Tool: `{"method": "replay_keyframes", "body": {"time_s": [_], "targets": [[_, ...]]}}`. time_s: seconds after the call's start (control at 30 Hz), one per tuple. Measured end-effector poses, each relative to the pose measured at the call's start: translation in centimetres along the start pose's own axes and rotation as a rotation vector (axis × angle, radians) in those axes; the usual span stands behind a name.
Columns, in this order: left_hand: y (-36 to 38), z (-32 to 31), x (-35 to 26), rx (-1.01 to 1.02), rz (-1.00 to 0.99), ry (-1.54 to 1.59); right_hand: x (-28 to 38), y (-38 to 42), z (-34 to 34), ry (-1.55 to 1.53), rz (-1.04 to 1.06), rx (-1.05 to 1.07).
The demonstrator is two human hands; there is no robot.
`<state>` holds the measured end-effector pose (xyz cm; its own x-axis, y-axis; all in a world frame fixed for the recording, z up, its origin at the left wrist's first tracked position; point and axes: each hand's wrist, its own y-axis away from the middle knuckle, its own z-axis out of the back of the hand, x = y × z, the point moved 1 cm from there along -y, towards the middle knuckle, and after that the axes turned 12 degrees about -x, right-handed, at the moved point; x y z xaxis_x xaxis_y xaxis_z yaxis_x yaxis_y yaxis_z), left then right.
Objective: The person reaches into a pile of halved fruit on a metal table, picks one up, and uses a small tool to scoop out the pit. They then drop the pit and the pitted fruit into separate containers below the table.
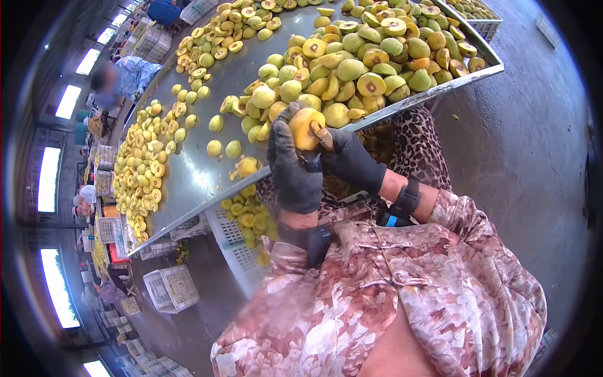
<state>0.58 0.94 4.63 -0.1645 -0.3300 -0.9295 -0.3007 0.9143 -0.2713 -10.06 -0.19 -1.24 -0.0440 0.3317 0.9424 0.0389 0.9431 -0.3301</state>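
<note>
Gloved hands work one yellow fruit at the edge of a heaped metal table.

The left hand [294, 164], in a dark glove, curls around a yellow-green fruit [306, 127], fingers wrapped over its far side and holding it just above the table's near rim. The right hand [352, 160], also dark-gloved, presses against the fruit's right side and pinches a small brownish piece [324, 136] at its cut face; whether that is a tool or the fruit's stone cannot be told. Both wrists carry dark bands. Just beyond the hands a pile of whole and halved fruits [364, 63] covers the metal table [188, 176]. Below the left hand, under the table edge, a white plastic crate [232, 235] holds more fruit halves. Farther left, other people stand along the table's far side.
</note>
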Motion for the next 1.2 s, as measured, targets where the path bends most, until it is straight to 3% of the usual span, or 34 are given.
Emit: {"method": "replay_keyframes", "body": {"time_s": [0.07, 0.13, 0.2, 0.27, 0.37, 0.57, 0.67, 0.77, 0.87, 0.93, 0.97, 1.0, 1.07, 1.2], "targets": [[0.0, -0.1, -0.2, 0.008, -0.040, -0.036, -1.4, -0.3, -0.3, 0.227, 0.085, -0.032], [-0.1, 0.0, -0.1, 0.033, -0.157, -0.183, -2.3, 0.1, -0.2, 0.244, 0.118, -0.083], [-0.3, 0.1, 0.4, 0.037, -0.140, -0.189, -2.7, 0.2, 0.3, 0.261, 0.111, -0.100], [-0.4, 0.4, 1.5, 0.005, 0.046, -0.002, -2.9, -0.1, 0.7, 0.276, 0.066, -0.078], [-1.1, 0.5, 2.0, 0.001, 0.052, 0.087, -2.6, 0.7, -0.7, 0.018, 0.088, -0.034], [-1.5, 0.4, 0.9, -0.033, 0.053, 0.152, 0.5, 0.9, -0.1, 0.053, 0.125, 0.038], [-2.5, 1.6, 1.3, 0.041, 0.032, -0.019, 2.2, -0.1, 0.6, -0.237, -0.186, 0.314], [-2.5, 1.1, 0.7, 0.015, 0.317, 0.162, 2.8, -0.2, 0.9, -0.182, -0.202, 0.331], [-1.4, -0.4, -0.8, -0.084, 0.252, 0.110, 0.8, 0.6, -0.8, -0.216, -0.174, 0.133], [-1.6, 0.6, 1.5, -0.075, -0.172, -0.217, 0.2, 0.3, -0.1, -0.076, -0.109, 0.208], [-1.4, 1.0, 1.8, -0.054, -0.217, -0.268, 0.6, 0.2, -0.1, -0.010, -0.082, 0.252], [-1.4, 1.4, 2.0, -0.035, -0.263, -0.319, 1.1, 0.7, -0.1, -0.139, -0.141, 0.286], [-1.6, 1.4, 0.9, 0.033, -0.037, -0.173, 3.9, 0.6, 0.1, -0.388, -0.247, 0.361], [-1.3, 0.4, 0.5, 0.006, 0.051, 0.003, 0.6, 1.3, 0.0, -0.222, -0.067, 0.289]]}}
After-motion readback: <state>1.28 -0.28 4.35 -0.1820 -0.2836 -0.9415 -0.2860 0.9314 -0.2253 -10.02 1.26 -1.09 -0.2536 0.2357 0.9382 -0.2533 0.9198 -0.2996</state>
